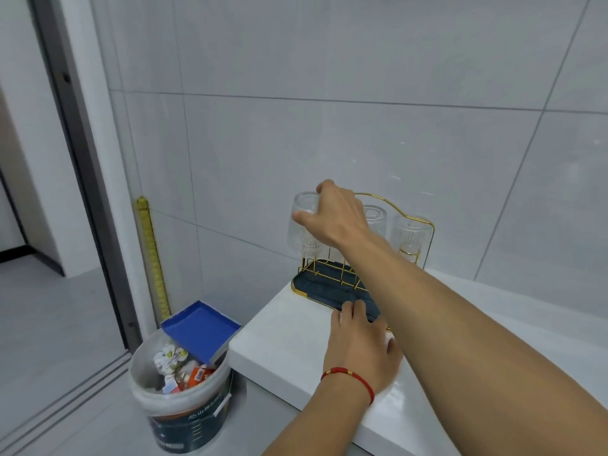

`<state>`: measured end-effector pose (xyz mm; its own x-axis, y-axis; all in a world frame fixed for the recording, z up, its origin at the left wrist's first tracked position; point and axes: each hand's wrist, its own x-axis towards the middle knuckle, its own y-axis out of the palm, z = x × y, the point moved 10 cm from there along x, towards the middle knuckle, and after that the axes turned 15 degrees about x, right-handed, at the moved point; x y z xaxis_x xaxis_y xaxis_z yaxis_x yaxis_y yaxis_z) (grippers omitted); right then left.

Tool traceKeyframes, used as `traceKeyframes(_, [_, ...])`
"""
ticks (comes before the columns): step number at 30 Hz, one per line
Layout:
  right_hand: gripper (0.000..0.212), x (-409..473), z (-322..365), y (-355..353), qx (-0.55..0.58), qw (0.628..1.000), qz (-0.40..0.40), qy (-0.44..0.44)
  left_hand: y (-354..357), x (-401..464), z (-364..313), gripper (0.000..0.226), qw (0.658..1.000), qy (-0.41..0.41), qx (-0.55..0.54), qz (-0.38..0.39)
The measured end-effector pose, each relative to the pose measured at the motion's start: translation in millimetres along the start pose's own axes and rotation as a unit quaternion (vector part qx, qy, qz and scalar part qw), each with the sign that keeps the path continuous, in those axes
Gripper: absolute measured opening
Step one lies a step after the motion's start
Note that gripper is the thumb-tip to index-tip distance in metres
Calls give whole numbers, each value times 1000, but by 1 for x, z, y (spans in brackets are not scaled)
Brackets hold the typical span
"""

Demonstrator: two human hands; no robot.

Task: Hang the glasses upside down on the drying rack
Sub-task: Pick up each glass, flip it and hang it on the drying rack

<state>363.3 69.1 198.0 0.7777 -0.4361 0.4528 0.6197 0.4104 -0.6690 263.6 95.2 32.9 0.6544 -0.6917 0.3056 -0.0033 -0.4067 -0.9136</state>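
A gold wire drying rack (427,225) with a dark blue tray base (325,287) stands on the white counter. Two ribbed clear glasses hang upside down on it, one in the middle (376,218) and one at the right (409,235). My right hand (332,215) grips a third ribbed glass (304,225), upside down, at the rack's left end over a gold prong. My left hand (358,347), with a red cord at the wrist, rests on the counter with its fingertips touching the tray's front edge.
The white counter (289,340) ends at a corner on the left. Below it stands a white bucket (177,413) full of rubbish with a blue box lid (200,327) on top. A yellow tape measure (151,251) leans against the tiled wall beside a door frame.
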Motion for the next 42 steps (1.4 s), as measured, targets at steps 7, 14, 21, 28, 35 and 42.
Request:
traceKeyframes(7, [40, -1, -7, 22, -46, 998, 39, 19, -28, -12, -4, 41, 998, -4, 57, 19])
traceKeyframes(14, [44, -11, -7, 17, -100, 993, 60, 9, -41, -17, -8, 36, 998, 7, 59, 16])
traceKeyframes(21, [20, -107, 10, -74, -23, 959, -145, -243, -18, -5, -10, 32, 998, 22, 58, -30])
traceKeyframes(28, [19, -213, -159, -147, -8, 990, -141, -18, -12, -3, -15, 33, 995, 42, 57, -70])
traceKeyframes(35, [26, -289, -303, -235, -87, 963, -143, 211, 9, -17, -174, 35, 983, 165, -62, -40])
traceKeyframes(42, [35, -384, -319, -336, 36, 804, -559, 197, 63, -42, -328, 37, 961, 248, -117, 32])
